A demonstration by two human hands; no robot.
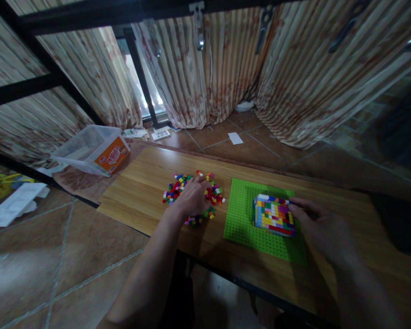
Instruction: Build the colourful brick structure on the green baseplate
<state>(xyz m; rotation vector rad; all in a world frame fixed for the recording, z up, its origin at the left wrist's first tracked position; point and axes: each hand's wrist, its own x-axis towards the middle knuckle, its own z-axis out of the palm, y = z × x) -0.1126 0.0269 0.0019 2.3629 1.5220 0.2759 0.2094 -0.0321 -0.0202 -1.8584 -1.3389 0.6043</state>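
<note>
A loose heap of small coloured toy bricks point(215, 195) lies on the wooden table. My left hand point(193, 196) is down in this heap, its fingers bent and close together. The tips are hidden, so what they hold cannot be made out. To the right is a green studded baseplate point(239, 214), on which stands a block-shaped build of multicoloured bricks point(274, 215). At the build's upper right corner, my right hand point(317, 226) has thumb and forefinger closed on a tiny toy brick point(289, 202), touching or almost touching the build.
The wooden table point(147, 176) runs across the view. A clear plastic tub point(89, 146) with an orange label stands beyond its left end. On the right of the table lies a dark flat object point(397, 224). Striped curtains point(205, 77) hang behind, with papers point(235, 138) on the tiled floor.
</note>
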